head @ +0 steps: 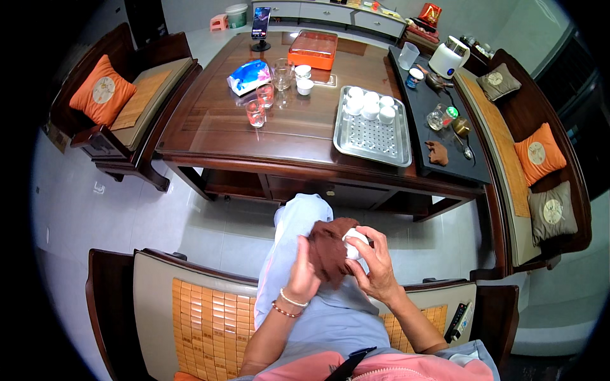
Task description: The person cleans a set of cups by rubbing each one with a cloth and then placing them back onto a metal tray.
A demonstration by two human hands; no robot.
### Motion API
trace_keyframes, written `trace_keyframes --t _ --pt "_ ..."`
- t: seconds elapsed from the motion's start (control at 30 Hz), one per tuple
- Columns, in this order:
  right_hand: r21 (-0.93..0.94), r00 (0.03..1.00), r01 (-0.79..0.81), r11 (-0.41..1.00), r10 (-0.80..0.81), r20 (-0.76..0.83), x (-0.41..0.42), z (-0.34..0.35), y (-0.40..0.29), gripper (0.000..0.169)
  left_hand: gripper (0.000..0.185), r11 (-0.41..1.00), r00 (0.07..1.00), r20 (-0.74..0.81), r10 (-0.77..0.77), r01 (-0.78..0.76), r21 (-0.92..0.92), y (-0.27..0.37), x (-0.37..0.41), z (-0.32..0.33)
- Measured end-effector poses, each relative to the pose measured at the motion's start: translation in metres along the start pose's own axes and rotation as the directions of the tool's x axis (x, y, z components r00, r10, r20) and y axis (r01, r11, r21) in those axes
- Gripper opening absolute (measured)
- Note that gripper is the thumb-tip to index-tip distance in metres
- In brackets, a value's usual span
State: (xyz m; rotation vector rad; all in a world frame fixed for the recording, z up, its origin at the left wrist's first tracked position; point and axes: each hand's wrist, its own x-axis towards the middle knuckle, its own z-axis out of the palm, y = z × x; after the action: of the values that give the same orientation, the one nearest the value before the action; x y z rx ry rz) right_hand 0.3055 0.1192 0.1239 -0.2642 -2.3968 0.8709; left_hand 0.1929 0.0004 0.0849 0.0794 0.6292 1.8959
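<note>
My right hand (376, 266) grips a small white cup (355, 245) between thumb and fingers, above my lap. Against the cup lies a brown cloth (329, 252), which my left hand (305, 271) holds from the left, thumb up; its other fingers are hidden behind the cloth. On the wooden table (209, 138) ahead, a perforated metal tray (369, 138) bears several white cups (370, 110) at its far end. More white cups (305, 86) stand near the table's middle, beside clear glasses (283, 74) and two red-patterned glasses (256, 114).
A blue tissue pack (249, 77), an orange box (312, 50) and a phone on a stand (261, 28) are farther back. On the black tea tray (429, 128) at right stand a white kettle (449, 57), a glass cup (436, 118) and a brown figurine (437, 153). The table's near edge lies beyond my knees.
</note>
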Motion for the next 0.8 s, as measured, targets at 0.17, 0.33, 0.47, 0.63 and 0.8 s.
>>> trace_keyframes --t 0.17,0.33,0.47,0.63,0.8 --pt "-0.063 0.999 0.04 0.997 -0.038 0.037 0.002 -0.001 0.0 0.059 0.045 0.943 0.98 0.153 0.128 -0.168 0.286 -0.003 -0.001 0.017" --pt "0.009 0.999 0.052 0.999 -0.052 -0.001 -0.006 0.008 0.001 0.062 0.051 0.943 0.975 0.153 0.163 -0.199 0.265 -0.004 0.003 0.009" --pt "0.026 0.996 0.087 0.996 -0.087 -0.013 -0.006 0.011 0.002 0.063 0.04 0.954 0.985 0.141 0.098 -0.134 0.268 -0.006 0.005 0.0" --pt "0.016 0.992 0.121 0.993 -0.12 -0.044 -0.004 0.01 0.002 0.063 0.036 0.922 0.979 0.152 0.133 -0.179 0.343 -0.007 0.005 0.009" --pt "0.09 0.998 0.016 0.996 -0.01 -0.065 -0.004 0.014 0.001 0.063 0.035 0.91 0.979 0.127 0.157 -0.193 0.366 -0.009 0.003 0.013"
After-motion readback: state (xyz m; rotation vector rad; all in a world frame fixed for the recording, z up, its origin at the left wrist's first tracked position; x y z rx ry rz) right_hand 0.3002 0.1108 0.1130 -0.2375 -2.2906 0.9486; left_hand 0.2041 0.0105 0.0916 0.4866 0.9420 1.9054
